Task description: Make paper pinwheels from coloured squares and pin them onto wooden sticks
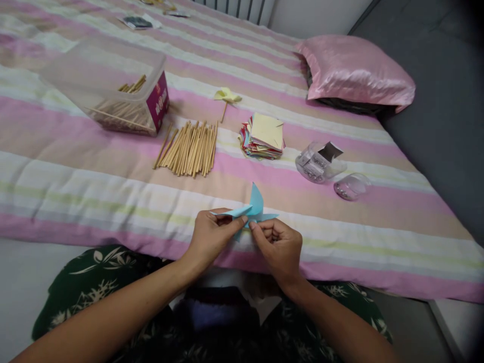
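Observation:
A light blue paper pinwheel (257, 199) is held above the near edge of the bed, its blades folded in toward the centre. My left hand (215, 229) is closed on its left blade and middle, thumb on top. My right hand (278, 242) pinches at the centre from the right, thumb and fingertips together. Whether a pin sits between those fingertips I cannot tell. Beyond my hands lie a pile of thin wooden sticks (191, 151) and a stack of cut paper squares (267, 132), the top one pale yellow.
A yellow pinwheel on a stick (227, 96) lies behind the sticks. At left is a clear plastic box (109, 65) holding more sticks. Two small clear containers (315, 164) with tiny metal pieces sit at right. A pink pillow (359, 70) rests near the grey headboard.

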A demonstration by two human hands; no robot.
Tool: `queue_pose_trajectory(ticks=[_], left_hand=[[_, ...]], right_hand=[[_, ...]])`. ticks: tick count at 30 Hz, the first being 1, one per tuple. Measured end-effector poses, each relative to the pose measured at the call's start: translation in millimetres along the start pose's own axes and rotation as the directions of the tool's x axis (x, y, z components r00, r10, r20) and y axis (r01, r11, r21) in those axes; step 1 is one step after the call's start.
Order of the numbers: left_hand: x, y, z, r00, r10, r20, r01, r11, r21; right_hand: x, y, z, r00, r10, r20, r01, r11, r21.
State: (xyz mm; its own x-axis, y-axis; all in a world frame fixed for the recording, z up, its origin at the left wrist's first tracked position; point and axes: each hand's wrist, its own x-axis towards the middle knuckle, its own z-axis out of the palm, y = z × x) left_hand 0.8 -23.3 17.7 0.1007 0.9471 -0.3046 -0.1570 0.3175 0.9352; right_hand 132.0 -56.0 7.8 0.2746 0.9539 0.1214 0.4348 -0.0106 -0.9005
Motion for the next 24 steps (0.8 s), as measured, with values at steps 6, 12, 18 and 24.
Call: queue_pose_trajectory(ticks=[6, 12, 18, 24], left_hand=[[1.0, -2.7, -1.1, 1.000, 0.030, -0.006, -0.030, 0.998, 0.049], [-0.1, -0.4, -0.2, 0.999, 0.030, -0.020, -0.029, 0.998, 0.064], [-0.1, 1.9, 1.4, 0.999, 0.016, -0.037, -0.014, 0.999, 0.052], [2.0, 1.6, 3.1, 0.993, -0.083, -0.082, 0.081, 0.996, -0.027]], right_hand=[[-0.1, 1.7, 0.3, 1.000, 0.007, 0.007, -0.007, 1.000, -0.003], [1.1, 0.7, 0.4, 1.000, 0.014, -0.004, -0.014, 1.000, -0.015], [-0.1, 3.0, 0.3, 0.999, -0.039, -0.009, 0.038, 0.998, -0.047], [-1.3, 2.8, -0.3, 0.976, -0.214, -0.033, 0.207, 0.968, -0.142]])
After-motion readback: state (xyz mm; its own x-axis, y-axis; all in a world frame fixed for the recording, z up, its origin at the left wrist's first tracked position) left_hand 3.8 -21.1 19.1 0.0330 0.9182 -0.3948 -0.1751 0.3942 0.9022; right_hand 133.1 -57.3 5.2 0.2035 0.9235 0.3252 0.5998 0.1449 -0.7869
